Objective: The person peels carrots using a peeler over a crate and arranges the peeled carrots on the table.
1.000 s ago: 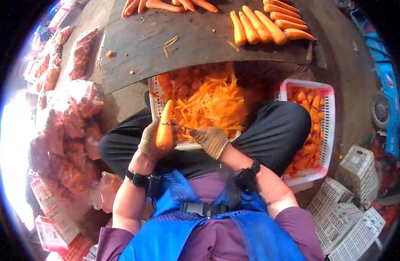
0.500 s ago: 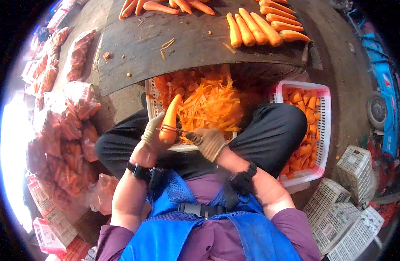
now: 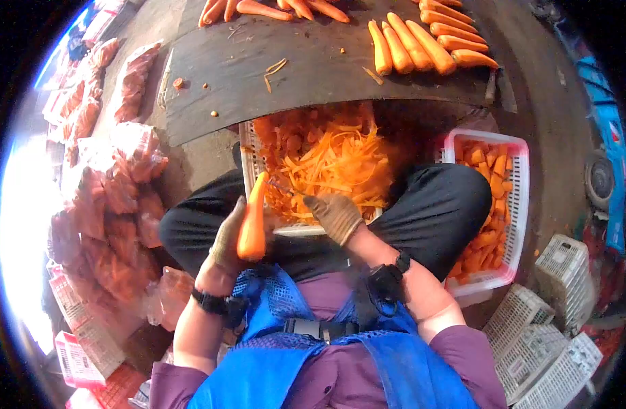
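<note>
In my gloved left hand (image 3: 225, 240) is a smooth orange carrot (image 3: 253, 223), tilted with its narrow end pointing away from me. My gloved right hand (image 3: 336, 217) is closed around the handle of a peeler; the peeler's thin head (image 3: 283, 189) is blurred, just right of the carrot's upper part. I cannot tell whether the blade touches the carrot. Beneath both hands, between my legs, a white crate (image 3: 253, 163) holds a heap of orange peelings (image 3: 340, 160).
Ahead, a dark board (image 3: 258, 75) bears a row of bright carrots (image 3: 415, 48) and duller carrots (image 3: 265, 9). A pink-and-white basket (image 3: 521, 191) of carrot chunks stands right. Bagged carrots (image 3: 112, 225) lie left. White crates (image 3: 538, 347) sit at lower right.
The carrot and my left hand have come back toward my body and a little left. My right hand has shifted slightly right, and the peeler has moved toward the carrot's narrow end.
</note>
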Available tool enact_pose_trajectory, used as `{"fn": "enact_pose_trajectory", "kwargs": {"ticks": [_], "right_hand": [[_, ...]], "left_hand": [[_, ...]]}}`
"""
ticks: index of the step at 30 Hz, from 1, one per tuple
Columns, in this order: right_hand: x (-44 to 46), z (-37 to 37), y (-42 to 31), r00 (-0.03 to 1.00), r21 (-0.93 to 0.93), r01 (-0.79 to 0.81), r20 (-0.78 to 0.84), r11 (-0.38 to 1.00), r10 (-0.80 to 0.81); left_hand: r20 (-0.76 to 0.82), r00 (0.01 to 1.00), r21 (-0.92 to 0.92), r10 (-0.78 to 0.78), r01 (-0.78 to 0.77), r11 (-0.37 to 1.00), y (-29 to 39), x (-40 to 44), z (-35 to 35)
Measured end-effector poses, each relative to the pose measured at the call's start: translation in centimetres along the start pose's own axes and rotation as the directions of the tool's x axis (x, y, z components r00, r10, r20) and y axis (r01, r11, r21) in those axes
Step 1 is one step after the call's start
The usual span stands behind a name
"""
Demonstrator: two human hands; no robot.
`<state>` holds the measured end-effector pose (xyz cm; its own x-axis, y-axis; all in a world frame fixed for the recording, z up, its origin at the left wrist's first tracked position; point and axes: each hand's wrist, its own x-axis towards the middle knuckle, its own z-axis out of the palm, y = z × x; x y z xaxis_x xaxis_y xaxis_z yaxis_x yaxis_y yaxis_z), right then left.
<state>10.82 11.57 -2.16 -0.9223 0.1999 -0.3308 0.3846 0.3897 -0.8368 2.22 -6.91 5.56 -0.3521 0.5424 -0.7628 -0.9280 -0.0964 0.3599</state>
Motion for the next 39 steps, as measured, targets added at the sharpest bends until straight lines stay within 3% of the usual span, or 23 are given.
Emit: {"fn": "enact_pose_trajectory", "kwargs": {"ticks": [3,4,7,8,11,18,21,24,27,29,31,32,34,35,39], "right_hand": [[-0.8,0.6,0.6,0.999,0.048,0.018,0.039,0.999,-0.020],[-1.0,0.6,0.5,0.998,0.061,0.035,0.044,0.998,-0.038],[-1.1,0.4,0.4,0.997,0.052,0.029,0.072,0.998,-0.032],[-1.1,0.4,0.4,0.997,0.053,0.043,0.065,0.998,-0.046],[-1.2,0.5,0.2,0.995,0.047,0.080,0.051,0.996,-0.082],[-0.9,0.9,0.8,0.997,-0.012,0.038,0.070,0.999,-0.037],[-1.6,0.2,-0.1,0.974,0.032,0.225,-0.011,0.974,-0.225],[-1.5,0.0,-0.5,0.976,-0.051,0.219,0.007,0.974,-0.219],[1.3,2.0,4.4,1.000,-0.071,0.001,-0.020,0.997,-0.002],[2.5,5.0,6.9,0.971,-0.141,0.138,-0.175,0.980,-0.162],[2.1,3.8,4.8,0.945,0.056,0.150,-0.301,0.987,-0.127],[1.4,1.6,2.5,0.994,0.021,-0.056,-0.098,0.998,0.057],[0.5,0.2,1.1,0.999,0.024,-0.046,-0.008,0.999,0.046],[0.1,-0.1,0.7,0.998,0.024,-0.046,0.037,0.999,0.045],[-1.1,0.1,0.7,0.998,0.095,0.054,0.021,0.994,-0.057]], "left_hand": [[-0.101,0.993,-0.017,0.062,-0.064,0.998,0.3,2.4,0.4],[-0.088,0.995,-0.110,0.044,-0.054,0.992,0.6,2.8,0.7],[-0.045,0.998,-0.072,0.033,-0.036,0.997,0.7,5.4,-0.6],[-0.081,0.997,-0.165,0.007,-0.020,0.986,0.6,6.8,-1.5],[-0.124,0.990,-0.122,0.072,-0.088,0.989,0.5,7.4,0.7],[-0.113,0.994,-0.184,-0.007,-0.014,0.983,0.4,7.7,0.9],[-0.047,0.999,0.018,0.020,-0.019,1.000,0.4,6.1,0.8],[-0.016,0.994,0.071,-0.105,0.106,0.992,0.3,2.5,2.2],[-0.084,0.988,0.188,-0.130,0.144,0.971,-1.1,-1.7,3.1],[-0.143,0.981,0.102,-0.128,0.144,0.984,-1.6,-4.0,4.2],[-0.124,0.987,0.074,-0.101,0.110,0.991,-1.4,-4.1,4.1],[-0.082,0.994,0.086,-0.077,0.084,0.993,-1.4,-3.5,3.2],[-0.059,0.998,0.136,0.038,-0.030,0.990,-1.2,-1.7,2.5],[0.016,1.000,0.030,0.026,-0.026,0.999,-1.2,-0.5,1.9],[-0.121,0.992,-0.051,0.032,-0.038,0.998,-0.7,3.2,0.8]]}}
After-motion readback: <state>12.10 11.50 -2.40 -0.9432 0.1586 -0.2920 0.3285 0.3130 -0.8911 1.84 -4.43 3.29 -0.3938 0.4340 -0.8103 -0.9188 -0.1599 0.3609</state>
